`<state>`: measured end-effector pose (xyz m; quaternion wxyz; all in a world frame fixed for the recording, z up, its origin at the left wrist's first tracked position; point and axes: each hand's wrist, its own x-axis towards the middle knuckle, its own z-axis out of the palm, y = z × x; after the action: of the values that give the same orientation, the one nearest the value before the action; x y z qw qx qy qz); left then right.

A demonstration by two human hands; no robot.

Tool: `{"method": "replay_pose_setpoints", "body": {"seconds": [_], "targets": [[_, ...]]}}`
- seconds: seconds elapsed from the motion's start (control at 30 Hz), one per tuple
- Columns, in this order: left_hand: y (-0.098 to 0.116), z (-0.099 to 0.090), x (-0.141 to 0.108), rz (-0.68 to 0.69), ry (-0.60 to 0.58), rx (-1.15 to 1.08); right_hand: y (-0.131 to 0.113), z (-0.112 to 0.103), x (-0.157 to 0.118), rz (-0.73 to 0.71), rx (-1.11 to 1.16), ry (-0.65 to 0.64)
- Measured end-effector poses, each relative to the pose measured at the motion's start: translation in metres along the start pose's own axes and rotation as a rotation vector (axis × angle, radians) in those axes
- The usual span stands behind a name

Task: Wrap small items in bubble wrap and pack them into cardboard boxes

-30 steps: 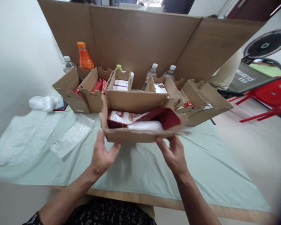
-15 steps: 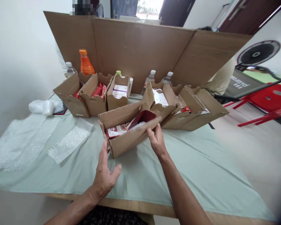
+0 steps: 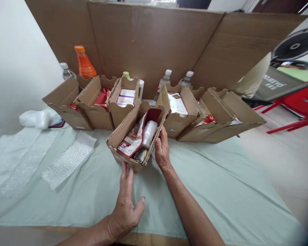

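Note:
An open cardboard box (image 3: 123, 128) stands at an angle in front of the others. Inside lie a red-and-white printed pouch (image 3: 132, 140) and a bubble-wrapped cylinder (image 3: 149, 134), with a smaller wrapped item partly hidden below. My right hand (image 3: 163, 150) grips the box's right side, thumb against the wall and some fingers hidden behind it. Stretched out and spread, my left hand (image 3: 127, 205) has its fingertips against the box's near end, thumb apart.
Cardboard boxes (image 3: 77, 118) holding packets and cartons form a row behind. Beyond them are an orange bottle (image 3: 85, 65), clear bottles (image 3: 164, 82) and a tall cardboard panel (image 3: 149, 41). Bubble wrap (image 3: 69, 160) lies left on the green cloth (image 3: 207, 191). A red stool (image 3: 292, 109) stands right.
The front box has turned so its near end faces me more, showing the wrapped cylinder. My left hand has moved right along with that end. The view has tilted down.

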<state>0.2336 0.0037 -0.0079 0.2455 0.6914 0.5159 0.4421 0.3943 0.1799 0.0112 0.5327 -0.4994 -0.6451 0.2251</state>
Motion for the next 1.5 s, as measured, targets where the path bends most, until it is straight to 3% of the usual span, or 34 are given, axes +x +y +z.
{"method": "replay_pose_setpoints", "body": {"seconds": [0.27,0.4,0.5,0.63,0.87,1.13,1.5], "targets": [[0.008,0.019,0.003,0.041,-0.084,0.000,0.038,0.011,-0.017,0.017,0.173,0.066],[0.008,0.027,0.029,0.076,-0.123,-0.024,0.047,0.009,-0.016,0.101,0.129,0.218],[-0.001,0.039,0.057,0.099,-0.119,-0.010,0.053,0.004,-0.012,0.242,0.134,0.287],[-0.023,0.061,0.098,0.144,-0.113,0.031,0.060,0.001,-0.009,0.363,0.206,0.280],[-0.052,0.083,0.143,0.125,-0.068,0.081,0.060,0.006,-0.010,0.243,0.103,0.261],[-0.057,0.088,0.162,0.049,-0.130,0.097,0.057,0.007,-0.011,0.229,0.100,0.180],[-0.049,0.084,0.163,0.000,-0.219,0.256,0.058,0.006,-0.010,0.247,0.080,0.104]]}}
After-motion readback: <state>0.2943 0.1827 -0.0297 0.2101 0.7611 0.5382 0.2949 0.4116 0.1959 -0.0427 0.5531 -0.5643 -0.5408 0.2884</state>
